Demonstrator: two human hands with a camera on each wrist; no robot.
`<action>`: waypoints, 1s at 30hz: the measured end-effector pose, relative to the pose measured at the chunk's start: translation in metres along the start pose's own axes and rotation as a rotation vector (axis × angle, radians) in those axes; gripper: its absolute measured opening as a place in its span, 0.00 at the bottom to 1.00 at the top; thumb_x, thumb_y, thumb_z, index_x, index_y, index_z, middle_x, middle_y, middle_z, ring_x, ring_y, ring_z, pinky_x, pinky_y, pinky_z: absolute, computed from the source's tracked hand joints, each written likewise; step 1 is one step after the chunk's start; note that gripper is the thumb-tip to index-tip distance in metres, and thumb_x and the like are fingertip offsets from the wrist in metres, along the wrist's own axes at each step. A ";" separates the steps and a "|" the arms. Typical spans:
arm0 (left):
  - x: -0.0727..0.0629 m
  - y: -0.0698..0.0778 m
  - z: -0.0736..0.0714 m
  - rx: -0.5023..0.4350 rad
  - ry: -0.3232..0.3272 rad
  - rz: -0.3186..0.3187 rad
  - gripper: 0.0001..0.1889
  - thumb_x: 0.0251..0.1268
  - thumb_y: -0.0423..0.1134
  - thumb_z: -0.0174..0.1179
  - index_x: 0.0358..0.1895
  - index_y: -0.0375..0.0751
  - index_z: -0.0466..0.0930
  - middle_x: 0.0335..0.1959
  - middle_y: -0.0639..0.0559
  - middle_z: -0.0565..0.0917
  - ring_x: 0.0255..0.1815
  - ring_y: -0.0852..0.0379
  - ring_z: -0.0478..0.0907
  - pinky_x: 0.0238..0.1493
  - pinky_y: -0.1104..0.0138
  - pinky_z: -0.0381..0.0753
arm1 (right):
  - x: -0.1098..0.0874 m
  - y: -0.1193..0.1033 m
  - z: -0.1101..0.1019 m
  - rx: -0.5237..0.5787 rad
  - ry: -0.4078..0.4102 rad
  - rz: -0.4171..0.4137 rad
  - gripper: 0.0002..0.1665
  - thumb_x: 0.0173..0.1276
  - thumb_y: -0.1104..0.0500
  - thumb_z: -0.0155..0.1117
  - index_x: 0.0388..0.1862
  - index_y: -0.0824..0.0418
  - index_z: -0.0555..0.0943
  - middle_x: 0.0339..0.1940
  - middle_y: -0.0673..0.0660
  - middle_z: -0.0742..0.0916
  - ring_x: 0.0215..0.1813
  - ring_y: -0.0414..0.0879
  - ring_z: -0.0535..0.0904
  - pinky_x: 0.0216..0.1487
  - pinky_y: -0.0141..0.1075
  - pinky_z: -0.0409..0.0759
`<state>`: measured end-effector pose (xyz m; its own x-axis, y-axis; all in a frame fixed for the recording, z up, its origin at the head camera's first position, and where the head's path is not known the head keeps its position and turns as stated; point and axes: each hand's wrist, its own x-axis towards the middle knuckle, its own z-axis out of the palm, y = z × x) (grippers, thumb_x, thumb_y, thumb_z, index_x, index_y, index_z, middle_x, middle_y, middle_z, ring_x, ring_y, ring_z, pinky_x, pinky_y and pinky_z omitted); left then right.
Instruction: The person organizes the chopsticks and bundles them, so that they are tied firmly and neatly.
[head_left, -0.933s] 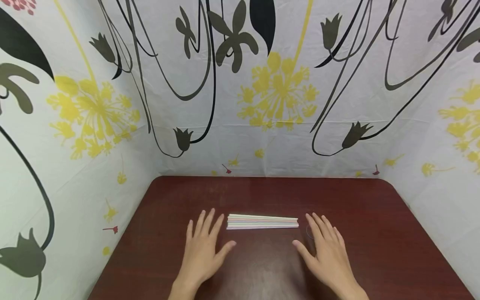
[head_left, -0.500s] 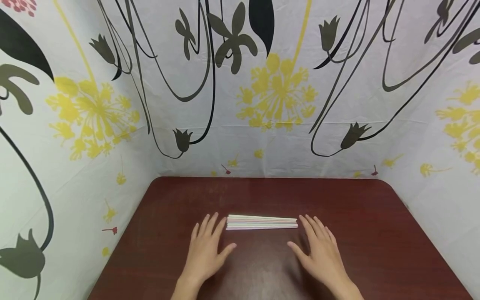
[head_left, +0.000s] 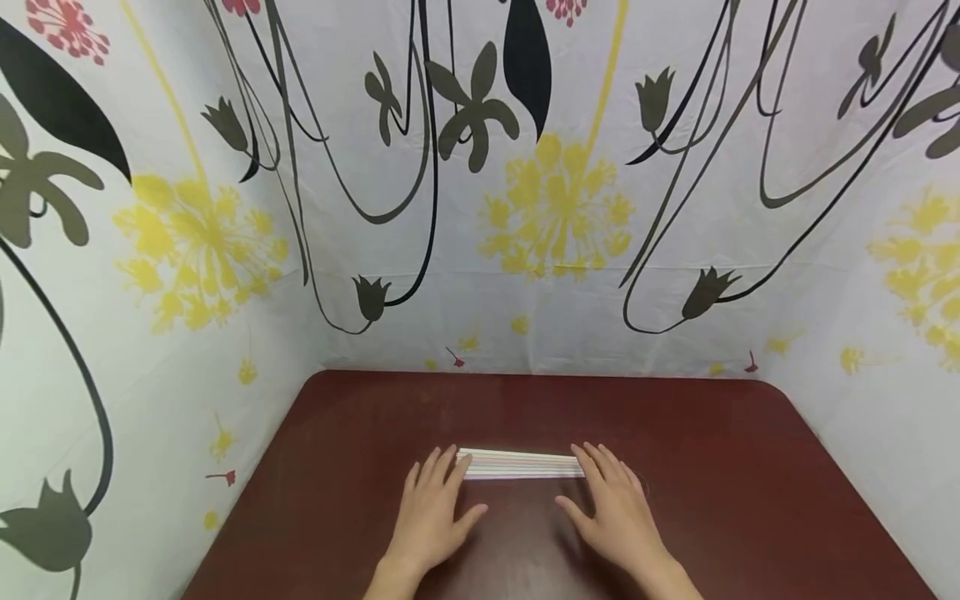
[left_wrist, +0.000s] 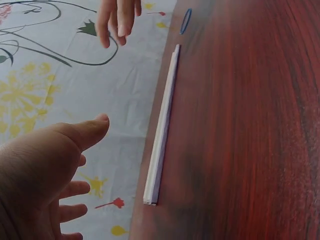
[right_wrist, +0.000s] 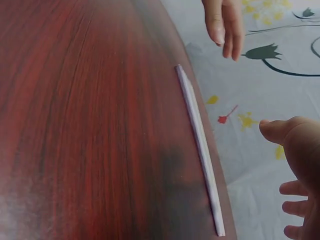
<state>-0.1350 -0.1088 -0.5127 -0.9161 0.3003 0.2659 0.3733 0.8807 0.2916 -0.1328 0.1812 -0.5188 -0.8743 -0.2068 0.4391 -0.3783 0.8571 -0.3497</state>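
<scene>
A row of thin, pale, straight sticks (head_left: 521, 465) lies side by side across the dark red table, with faint pastel stripes among the white. My left hand (head_left: 431, 512) hovers at their left end, fingers extended and thumb spread; its index fingertip overlaps that end in the head view. At the opposite end is my right hand (head_left: 611, 508), held the same way, fingertips over the sticks' right end. Both wrist views show the hands apart from the sticks (left_wrist: 162, 130), holding nothing. A thin blue ring (left_wrist: 186, 21) lies past the sticks' right end, mostly hidden by the right hand in the head view.
The table (head_left: 390, 408) has rounded far corners and a wood grain. White cloth (head_left: 450, 250) printed with yellow flowers and dark tulips hangs behind it and along both sides.
Both hands have moved inward, the right one further, from beside the sticks to over their ends. The head view has tilted up slightly.
</scene>
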 end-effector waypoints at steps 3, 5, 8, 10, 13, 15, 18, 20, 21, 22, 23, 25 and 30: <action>-0.001 0.000 0.008 -0.009 -0.020 0.007 0.37 0.64 0.60 0.64 0.73 0.46 0.69 0.73 0.41 0.69 0.75 0.36 0.62 0.69 0.37 0.60 | -0.001 0.000 0.009 -0.006 -0.027 -0.009 0.46 0.59 0.45 0.76 0.73 0.60 0.71 0.69 0.65 0.78 0.73 0.65 0.68 0.66 0.66 0.64; 0.001 0.000 0.013 -0.011 -0.024 0.011 0.37 0.65 0.59 0.64 0.72 0.46 0.70 0.73 0.41 0.69 0.75 0.37 0.63 0.69 0.37 0.61 | 0.001 0.001 0.014 -0.018 -0.040 -0.015 0.46 0.59 0.44 0.76 0.73 0.60 0.72 0.68 0.65 0.78 0.72 0.65 0.69 0.66 0.66 0.65; 0.006 -0.002 0.020 -0.013 -0.034 0.015 0.36 0.65 0.58 0.64 0.72 0.44 0.70 0.72 0.41 0.70 0.74 0.37 0.64 0.69 0.38 0.61 | 0.004 0.003 0.021 -0.033 -0.059 -0.030 0.45 0.60 0.44 0.75 0.72 0.61 0.72 0.68 0.65 0.78 0.72 0.65 0.69 0.66 0.65 0.66; 0.008 -0.002 0.023 -0.021 -0.041 0.021 0.35 0.66 0.57 0.64 0.72 0.43 0.71 0.72 0.41 0.70 0.74 0.37 0.64 0.69 0.38 0.61 | 0.005 0.004 0.024 -0.041 -0.068 -0.037 0.45 0.60 0.44 0.76 0.72 0.61 0.73 0.68 0.66 0.78 0.71 0.66 0.70 0.65 0.65 0.67; 0.013 -0.002 0.029 -0.021 -0.044 0.031 0.35 0.66 0.57 0.64 0.71 0.43 0.71 0.72 0.40 0.70 0.74 0.37 0.64 0.69 0.38 0.62 | 0.007 0.005 0.028 -0.043 -0.079 -0.038 0.45 0.60 0.44 0.76 0.71 0.61 0.73 0.68 0.66 0.78 0.71 0.66 0.70 0.65 0.65 0.67; 0.016 -0.003 0.032 -0.018 -0.035 0.040 0.34 0.66 0.57 0.64 0.71 0.43 0.72 0.72 0.39 0.70 0.74 0.37 0.64 0.69 0.38 0.62 | 0.008 0.007 0.030 -0.042 -0.084 -0.034 0.44 0.59 0.44 0.76 0.71 0.61 0.73 0.68 0.66 0.78 0.71 0.67 0.70 0.65 0.65 0.67; 0.020 -0.003 0.035 -0.011 -0.031 0.038 0.34 0.66 0.57 0.64 0.70 0.44 0.73 0.72 0.39 0.70 0.74 0.38 0.64 0.69 0.39 0.62 | 0.011 0.009 0.033 -0.039 -0.089 -0.031 0.44 0.60 0.44 0.75 0.71 0.61 0.73 0.68 0.66 0.78 0.71 0.67 0.70 0.65 0.65 0.67; 0.021 -0.002 0.035 -0.017 -0.033 0.035 0.33 0.66 0.56 0.64 0.70 0.44 0.73 0.72 0.39 0.70 0.75 0.37 0.63 0.69 0.38 0.62 | 0.012 0.011 0.035 -0.036 -0.091 -0.029 0.44 0.60 0.44 0.75 0.71 0.61 0.74 0.67 0.66 0.78 0.71 0.67 0.70 0.65 0.65 0.67; 0.022 -0.002 0.036 -0.019 -0.033 0.035 0.33 0.66 0.56 0.64 0.70 0.43 0.74 0.72 0.39 0.70 0.74 0.37 0.64 0.69 0.38 0.62 | 0.012 0.011 0.036 -0.035 -0.093 -0.029 0.44 0.60 0.44 0.75 0.71 0.61 0.74 0.67 0.66 0.78 0.71 0.67 0.70 0.65 0.65 0.67; 0.023 -0.002 0.036 -0.020 -0.035 0.034 0.33 0.66 0.56 0.64 0.70 0.43 0.74 0.72 0.38 0.70 0.74 0.37 0.64 0.69 0.38 0.62 | 0.013 0.012 0.037 -0.033 -0.095 -0.027 0.43 0.60 0.44 0.75 0.71 0.61 0.74 0.67 0.66 0.78 0.71 0.67 0.70 0.65 0.65 0.67; 0.024 -0.002 0.036 -0.021 -0.037 0.034 0.33 0.66 0.56 0.64 0.69 0.43 0.74 0.72 0.38 0.70 0.74 0.37 0.64 0.69 0.38 0.62 | 0.013 0.013 0.038 -0.033 -0.096 -0.026 0.43 0.60 0.44 0.75 0.70 0.61 0.74 0.67 0.66 0.78 0.71 0.67 0.70 0.65 0.65 0.67; 0.025 -0.002 0.037 -0.022 -0.040 0.035 0.32 0.66 0.55 0.64 0.69 0.43 0.74 0.72 0.38 0.70 0.74 0.36 0.64 0.69 0.38 0.62 | 0.014 0.014 0.039 -0.035 -0.098 -0.024 0.43 0.60 0.45 0.75 0.70 0.61 0.74 0.67 0.67 0.79 0.71 0.67 0.70 0.66 0.65 0.66; 0.027 -0.003 0.040 -0.016 -0.046 0.026 0.32 0.67 0.55 0.63 0.70 0.43 0.73 0.73 0.38 0.69 0.75 0.37 0.63 0.70 0.39 0.62 | 0.016 0.016 0.042 -0.050 -0.099 -0.027 0.43 0.60 0.44 0.75 0.70 0.62 0.74 0.66 0.67 0.79 0.71 0.66 0.70 0.66 0.64 0.66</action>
<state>-0.1667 -0.0888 -0.5435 -0.9115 0.3399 0.2316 0.3993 0.8666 0.2995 -0.1660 0.1720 -0.5521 -0.8908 -0.2738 0.3627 -0.3888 0.8724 -0.2962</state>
